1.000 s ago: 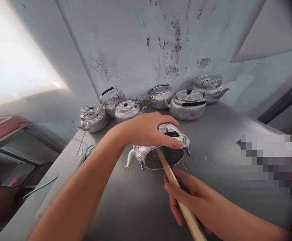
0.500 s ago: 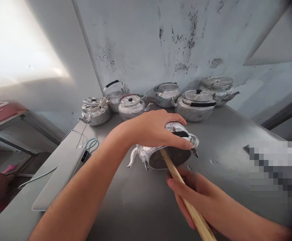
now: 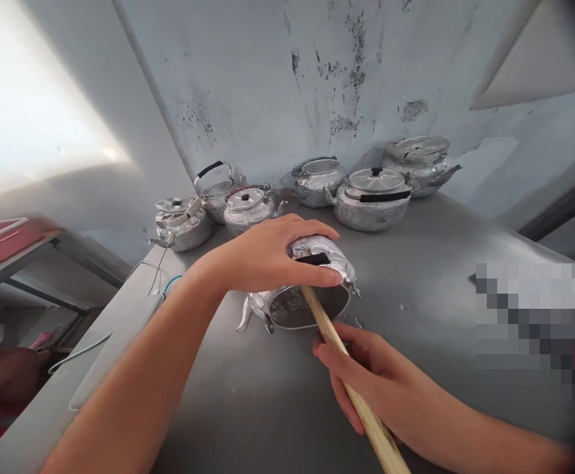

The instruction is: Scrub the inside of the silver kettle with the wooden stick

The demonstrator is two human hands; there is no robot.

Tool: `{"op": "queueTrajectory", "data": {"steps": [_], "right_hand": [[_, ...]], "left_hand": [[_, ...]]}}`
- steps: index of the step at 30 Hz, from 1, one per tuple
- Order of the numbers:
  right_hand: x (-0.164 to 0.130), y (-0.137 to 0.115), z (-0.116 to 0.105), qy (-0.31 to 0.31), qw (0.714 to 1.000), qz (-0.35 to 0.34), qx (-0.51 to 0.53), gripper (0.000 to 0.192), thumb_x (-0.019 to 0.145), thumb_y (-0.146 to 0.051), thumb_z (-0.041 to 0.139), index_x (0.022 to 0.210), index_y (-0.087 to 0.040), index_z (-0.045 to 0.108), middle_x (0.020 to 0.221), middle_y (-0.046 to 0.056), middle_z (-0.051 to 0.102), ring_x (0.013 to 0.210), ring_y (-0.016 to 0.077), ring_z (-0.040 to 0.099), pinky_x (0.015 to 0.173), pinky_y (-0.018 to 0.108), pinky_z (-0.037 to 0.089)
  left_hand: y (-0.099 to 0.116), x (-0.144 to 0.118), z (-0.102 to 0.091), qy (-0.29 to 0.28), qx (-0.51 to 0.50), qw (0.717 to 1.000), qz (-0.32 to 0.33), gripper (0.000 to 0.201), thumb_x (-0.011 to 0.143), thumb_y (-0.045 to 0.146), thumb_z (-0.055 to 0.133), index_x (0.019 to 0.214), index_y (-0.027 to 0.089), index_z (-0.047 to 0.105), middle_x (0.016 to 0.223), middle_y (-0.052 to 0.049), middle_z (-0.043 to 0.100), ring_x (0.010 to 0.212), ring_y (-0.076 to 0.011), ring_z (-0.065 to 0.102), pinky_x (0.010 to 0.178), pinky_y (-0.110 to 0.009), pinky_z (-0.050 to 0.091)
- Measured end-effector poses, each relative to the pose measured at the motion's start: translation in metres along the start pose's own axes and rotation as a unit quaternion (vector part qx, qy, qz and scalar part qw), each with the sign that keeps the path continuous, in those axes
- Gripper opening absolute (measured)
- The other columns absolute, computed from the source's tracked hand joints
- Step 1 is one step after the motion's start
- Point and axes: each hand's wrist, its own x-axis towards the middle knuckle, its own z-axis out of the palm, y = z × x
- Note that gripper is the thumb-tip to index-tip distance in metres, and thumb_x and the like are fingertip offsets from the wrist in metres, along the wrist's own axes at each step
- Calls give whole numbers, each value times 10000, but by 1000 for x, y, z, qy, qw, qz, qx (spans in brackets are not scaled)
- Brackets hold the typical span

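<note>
While left hand [image 3: 268,253] clamps tipped kettle [image 3: 300,293], right hand [image 3: 366,378] grips wooden stick [image 3: 347,388] poked inside; no readable writing

— What is borne by the grey metal table [image 3: 440,263]?

— Six kettles are ranged along its far edge: a lidded kettle [image 3: 182,222] at the far left corner, then a black-handled kettle [image 3: 215,192], a small kettle [image 3: 249,209], an open kettle [image 3: 318,182], a wide kettle [image 3: 372,197] and a rear kettle [image 3: 418,164].

— And nearer?

— A tipped kettle [image 3: 292,304] is laid on its side mid-table; a laptop [image 3: 114,349] (cables attached) is set at the left edge.
</note>
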Motion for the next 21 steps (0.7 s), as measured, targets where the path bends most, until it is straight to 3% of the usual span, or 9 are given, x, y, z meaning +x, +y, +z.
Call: {"op": "queueTrajectory", "data": {"steps": [14,21], "right_hand": [[1,11,-1,-5,999,-36,0,376,1078,-543,499,841,-252,497,446,-122,501,408,65,335,414,162,309],[2,2,-1,2,1000,29,-10,385,1057,-558,502,816,-259,476,456,-110,515,393,66,342,362,155,289]], "left_hand": [[1,0,0,0,12,1000,-3,648,906,717,660,1464,391,611,1478,5,609,1334,-288,555,1125,-395,426],[0,1,0,4,16,1000,-7,638,908,716,651,1461,398,613,1463,2,617,1325,-291,560,1097,-402,446]]}}
